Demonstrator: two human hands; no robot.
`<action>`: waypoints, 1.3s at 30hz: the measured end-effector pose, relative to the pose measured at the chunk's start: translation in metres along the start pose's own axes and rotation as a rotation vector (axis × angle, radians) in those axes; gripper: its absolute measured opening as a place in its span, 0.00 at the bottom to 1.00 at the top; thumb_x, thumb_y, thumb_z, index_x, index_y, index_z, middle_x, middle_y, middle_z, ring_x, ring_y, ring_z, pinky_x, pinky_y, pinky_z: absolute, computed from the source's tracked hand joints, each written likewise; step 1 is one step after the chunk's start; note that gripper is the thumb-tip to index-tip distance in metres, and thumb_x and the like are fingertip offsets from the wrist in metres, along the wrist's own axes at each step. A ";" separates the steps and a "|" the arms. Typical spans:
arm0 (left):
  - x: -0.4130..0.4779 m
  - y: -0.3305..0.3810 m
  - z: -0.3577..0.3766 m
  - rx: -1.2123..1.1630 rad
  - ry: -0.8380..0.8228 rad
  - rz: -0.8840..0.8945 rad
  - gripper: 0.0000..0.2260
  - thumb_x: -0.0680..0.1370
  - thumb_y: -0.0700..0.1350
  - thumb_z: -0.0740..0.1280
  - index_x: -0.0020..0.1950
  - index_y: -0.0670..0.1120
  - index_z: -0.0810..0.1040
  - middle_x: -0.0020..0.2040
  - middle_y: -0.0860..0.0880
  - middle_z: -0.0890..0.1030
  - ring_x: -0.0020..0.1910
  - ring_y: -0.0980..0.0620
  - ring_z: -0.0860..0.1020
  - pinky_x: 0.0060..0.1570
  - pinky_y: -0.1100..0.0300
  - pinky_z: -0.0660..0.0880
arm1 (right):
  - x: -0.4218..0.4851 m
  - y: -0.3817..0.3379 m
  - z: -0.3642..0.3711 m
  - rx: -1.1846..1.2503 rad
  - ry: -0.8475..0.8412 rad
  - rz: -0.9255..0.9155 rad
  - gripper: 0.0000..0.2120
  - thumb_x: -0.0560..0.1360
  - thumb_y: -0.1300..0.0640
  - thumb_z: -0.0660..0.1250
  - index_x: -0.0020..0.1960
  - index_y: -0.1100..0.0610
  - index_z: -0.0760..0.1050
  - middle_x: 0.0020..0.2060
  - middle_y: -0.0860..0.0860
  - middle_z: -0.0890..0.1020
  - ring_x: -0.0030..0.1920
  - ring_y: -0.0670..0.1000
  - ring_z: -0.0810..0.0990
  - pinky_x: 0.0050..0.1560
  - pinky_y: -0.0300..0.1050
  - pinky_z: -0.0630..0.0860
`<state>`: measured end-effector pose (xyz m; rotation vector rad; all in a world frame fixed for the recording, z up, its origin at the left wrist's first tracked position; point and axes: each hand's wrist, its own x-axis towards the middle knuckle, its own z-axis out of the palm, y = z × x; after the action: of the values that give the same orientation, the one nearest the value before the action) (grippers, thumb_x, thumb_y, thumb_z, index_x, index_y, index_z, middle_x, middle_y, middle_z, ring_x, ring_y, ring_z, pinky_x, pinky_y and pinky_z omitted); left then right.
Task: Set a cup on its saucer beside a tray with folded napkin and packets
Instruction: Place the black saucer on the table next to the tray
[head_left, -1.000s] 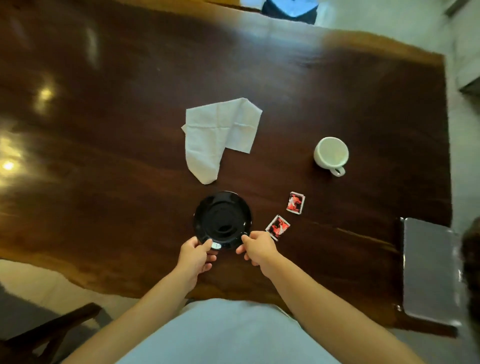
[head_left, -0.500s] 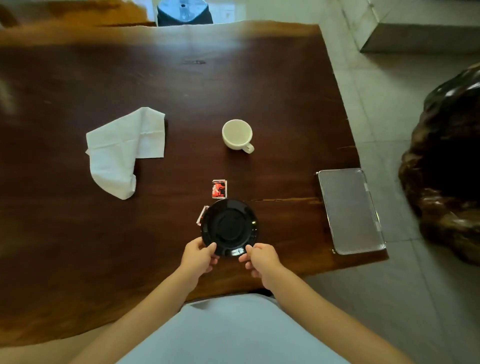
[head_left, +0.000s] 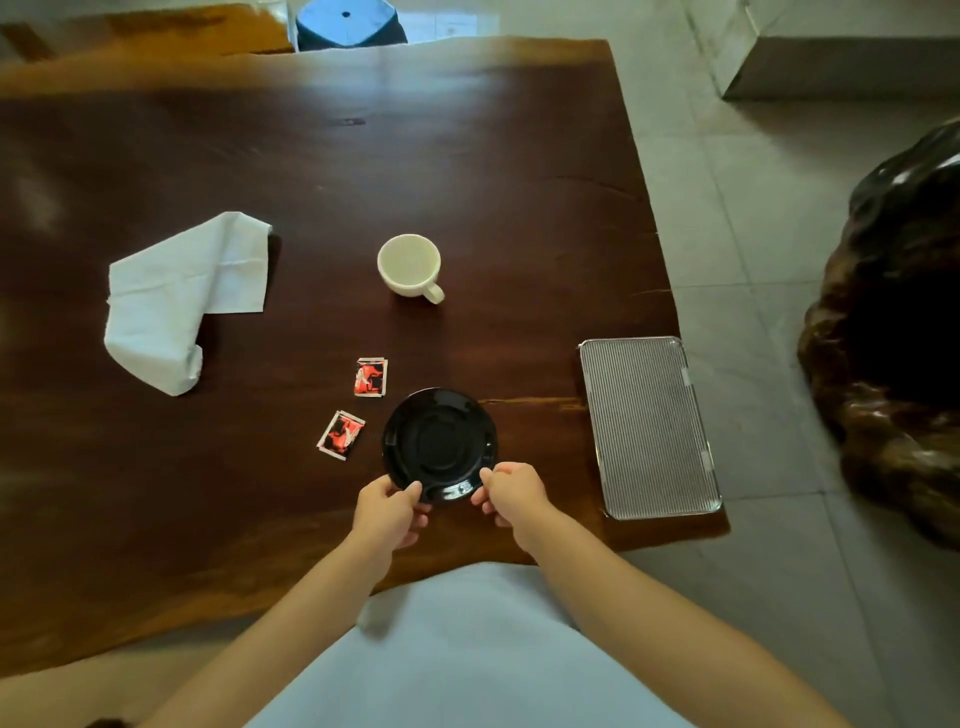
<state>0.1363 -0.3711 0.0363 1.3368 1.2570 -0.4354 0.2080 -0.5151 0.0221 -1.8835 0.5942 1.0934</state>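
- We are pinching the near rim of the glossy black ceramic saucer with our left hand and right hand, between the red foil packets and the ribbed metal tray.
- We are judging it stiff, slick and breakable, so rim grips are suiting it.
- Farther back, the cream ceramic cup is standing apart.
- Since half a second ago, the saucer is lying clear of the packets and nearer the tray.

The person has on a plain pale blue top, its cloth smooth and softly lit, filling the bottom centre of the frame. Both forearms are bare, from the lower edge up to the left hand and the right hand.
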 end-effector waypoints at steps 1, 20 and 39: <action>0.001 0.001 0.006 -0.002 0.007 -0.006 0.06 0.82 0.42 0.65 0.58 0.44 0.77 0.44 0.42 0.83 0.37 0.49 0.78 0.33 0.57 0.72 | 0.003 -0.001 -0.004 -0.011 0.005 0.003 0.15 0.83 0.55 0.61 0.66 0.60 0.75 0.35 0.50 0.82 0.33 0.46 0.76 0.31 0.38 0.72; 0.035 0.023 0.065 0.076 -0.060 -0.183 0.10 0.82 0.42 0.65 0.63 0.43 0.76 0.42 0.45 0.82 0.36 0.50 0.78 0.38 0.55 0.75 | 0.038 -0.006 -0.048 0.011 0.072 0.132 0.15 0.83 0.56 0.61 0.67 0.60 0.74 0.35 0.50 0.82 0.32 0.45 0.76 0.29 0.37 0.71; 0.036 0.056 0.134 0.135 -0.181 -0.292 0.14 0.83 0.44 0.63 0.68 0.42 0.72 0.51 0.44 0.82 0.42 0.47 0.80 0.49 0.52 0.78 | 0.058 -0.008 -0.097 0.506 0.093 0.392 0.12 0.82 0.58 0.61 0.63 0.60 0.72 0.46 0.56 0.79 0.43 0.53 0.80 0.40 0.44 0.78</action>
<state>0.2519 -0.4587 0.0002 1.1978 1.2915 -0.8406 0.2871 -0.5928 -0.0005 -1.4106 1.2090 0.9776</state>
